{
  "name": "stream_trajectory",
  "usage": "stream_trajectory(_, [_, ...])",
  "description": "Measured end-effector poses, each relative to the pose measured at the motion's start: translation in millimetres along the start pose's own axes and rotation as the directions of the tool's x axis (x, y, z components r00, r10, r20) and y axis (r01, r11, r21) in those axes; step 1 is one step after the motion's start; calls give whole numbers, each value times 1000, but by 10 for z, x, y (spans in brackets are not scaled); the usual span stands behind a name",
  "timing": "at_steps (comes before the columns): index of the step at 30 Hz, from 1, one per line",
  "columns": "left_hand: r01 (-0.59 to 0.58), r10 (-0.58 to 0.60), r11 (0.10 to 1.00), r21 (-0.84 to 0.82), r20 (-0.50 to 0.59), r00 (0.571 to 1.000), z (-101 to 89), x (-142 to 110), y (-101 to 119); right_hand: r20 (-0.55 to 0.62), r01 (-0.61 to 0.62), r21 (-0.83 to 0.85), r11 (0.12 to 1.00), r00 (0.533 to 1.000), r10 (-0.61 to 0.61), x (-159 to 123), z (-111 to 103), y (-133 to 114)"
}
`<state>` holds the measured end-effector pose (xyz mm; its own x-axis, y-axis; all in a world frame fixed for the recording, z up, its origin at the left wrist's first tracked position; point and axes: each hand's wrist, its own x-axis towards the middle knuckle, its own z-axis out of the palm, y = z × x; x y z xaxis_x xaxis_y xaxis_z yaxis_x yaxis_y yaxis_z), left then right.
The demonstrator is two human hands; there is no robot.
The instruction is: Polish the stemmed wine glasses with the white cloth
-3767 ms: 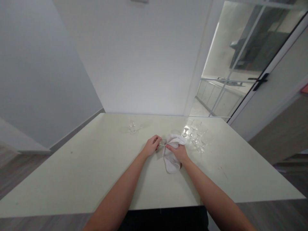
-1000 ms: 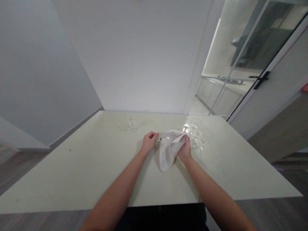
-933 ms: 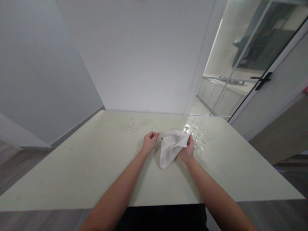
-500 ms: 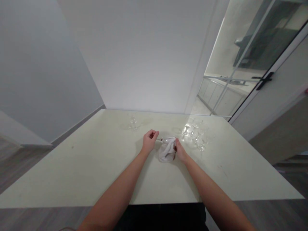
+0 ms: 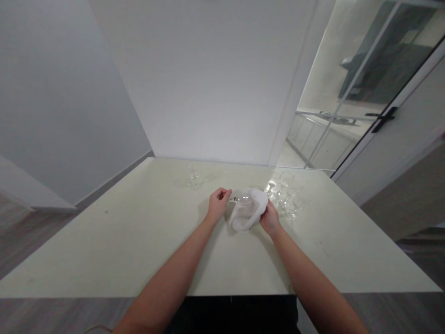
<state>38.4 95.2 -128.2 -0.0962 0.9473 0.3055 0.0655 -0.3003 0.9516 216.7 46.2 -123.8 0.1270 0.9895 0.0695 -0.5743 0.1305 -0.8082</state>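
Note:
My left hand (image 5: 219,202) is closed on the stem end of a clear wine glass (image 5: 244,198), which lies sideways above the table with its bowl toward the right. A white cloth (image 5: 248,215) hangs at the bowl and hides its rim. On the cloth's right side, my right hand (image 5: 270,218) grips the fabric, its fingertips partly covered by it.
Several clear stemmed glasses (image 5: 285,192) stand together on the right of the pale table (image 5: 121,246). One more glass (image 5: 193,178) stands at the back, left of my hands. A wall rises behind the table, and a glazed door (image 5: 368,120) is at the right.
My right hand has moved to the right with the cloth, which is now more spread out and uncovers more of the bowl. My left hand has barely moved.

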Motion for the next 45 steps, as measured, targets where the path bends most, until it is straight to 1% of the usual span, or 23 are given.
stream_trajectory(1, [-9, 9, 1000, -5, 8, 1000, -1, -5, 2, -11, 10, -8, 1000, 1000, -11, -4, 18, 5])
stream_trajectory(2, [-23, 23, 1000, -5, 23, 999, -2, -15, 9, 1, 11, -20, 1000, 1000, -11, -10, 33, 11])
stream_trajectory(4, [-61, 60, 998, 17, 82, 995, -4, -48, 36, 80, -20, -73, 997, 996, 26, -21, 36, 31])
stream_trajectory(6, [-114, 103, 991, 70, 150, 983, -13, -89, 79, 149, -62, -174, 983, 985, 88, -19, -1, 64])
stream_trajectory(7, [-150, 130, 983, 107, 176, 976, -21, -108, 103, 149, -71, -227, 971, 983, 107, -10, -31, 87])
stream_trajectory(9, [-243, 202, 953, 182, 217, 955, -43, -138, 152, 108, -85, -310, 947, 986, 124, 17, -95, 135])
stream_trajectory(11, [-337, 282, 912, 234, 238, 929, -61, -154, 190, 79, -108, -348, 931, 986, 144, 44, -144, 174])
stream_trajectory(13, [-394, 337, 881, 262, 237, 911, -69, -157, 211, 88, -133, -372, 919, 980, 178, 57, -164, 189])
stream_trajectory(16, [-402, 354, 873, 277, 208, 912, -62, -150, 215, 130, -143, -422, 895, 968, 216, 45, -158, 162])
stream_trajectory(20, [-363, 318, 886, 287, 194, 928, -55, -135, 202, 195, -56, -504, 862, 965, 176, 2, -140, 108])
stream_trajectory(22, [-338, 296, 891, 304, 175, 939, -57, -132, 200, 202, -40, -510, 859, 966, 164, -7, -130, 97])
stream_trajectory(24, [-328, 290, 888, 322, 159, 944, -61, -136, 205, 187, -55, -510, 859, 967, 173, 1, -117, 96])
stream_trajectory(26, [-349, 306, 877, 331, 174, 936, -64, -147, 215, 152, -63, -518, 853, 975, 164, 27, -108, 102])
stream_trajectory(29, [-420, 358, 839, 345, 231, 905, -69, -170, 237, 91, -82, -508, 857, 985, 148, 64, -112, 122])
stream_trajectory(33, [-496, 423, 795, 349, 268, 866, -81, -186, 250, 55, -132, -407, 904, 984, 169, 47, -139, 171])
stream_trajectory(37, [-497, 430, 794, 350, 254, 866, -96, -175, 234, 26, -180, -436, 882, 977, 212, 13, -169, 204])
stream_trajectory(39, [-492, 425, 799, 346, 254, 869, -102, -168, 225, 71, -152, -459, 875, 976, 207, 25, -181, 200])
stream_trajectory(42, [-486, 413, 797, 359, 262, 872, -105, -161, 218, 186, -55, -498, 866, 968, 169, 65, -191, 178])
stream_trajectory(45, [-477, 399, 792, 382, 268, 877, -107, -163, 225, 215, 19, -545, 838, 969, 118, 97, -196, 163])
